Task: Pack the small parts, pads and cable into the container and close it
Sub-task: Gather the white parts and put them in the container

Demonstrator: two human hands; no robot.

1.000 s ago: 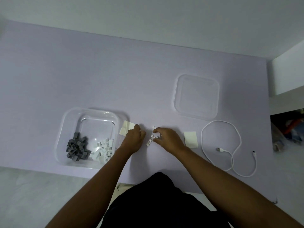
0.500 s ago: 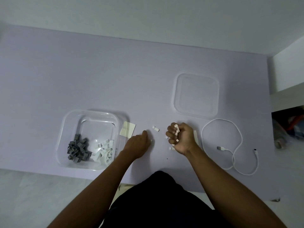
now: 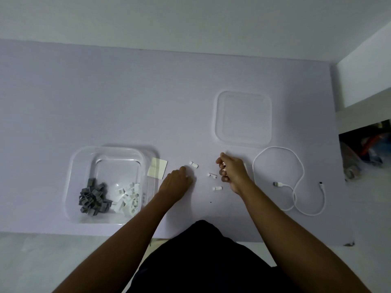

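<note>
1. The clear container [image 3: 70, 187] stands open near the table's [image 3: 127, 92] front edge, toward the left. Inside it, a heap of grey parts [image 3: 93, 198] lies against a heap of white parts [image 3: 128, 197].
2. A cream pad [image 3: 157, 171] lies just beside the container's right rim, at its far corner.
3. The left hand [image 3: 176, 182] rests back-up on the table just right of the pad. Its fingers are tucked out of sight, so I cannot tell whether it holds anything.
4. The right hand [image 3: 231, 172] is turned on its side, fingers curled round the held white parts [image 3: 223, 165], which show between the fingers.
5. Three loose white parts [image 3: 212, 175] lie on the table between the two hands.
6. The clear lid [image 3: 242, 119] lies flat farther back, toward the right and well apart from the container.
7. The white cable [image 3: 296, 182] lies in loose loops near the table's right edge, beside the right hand. Any print on its plugs is too small to read.
</note>
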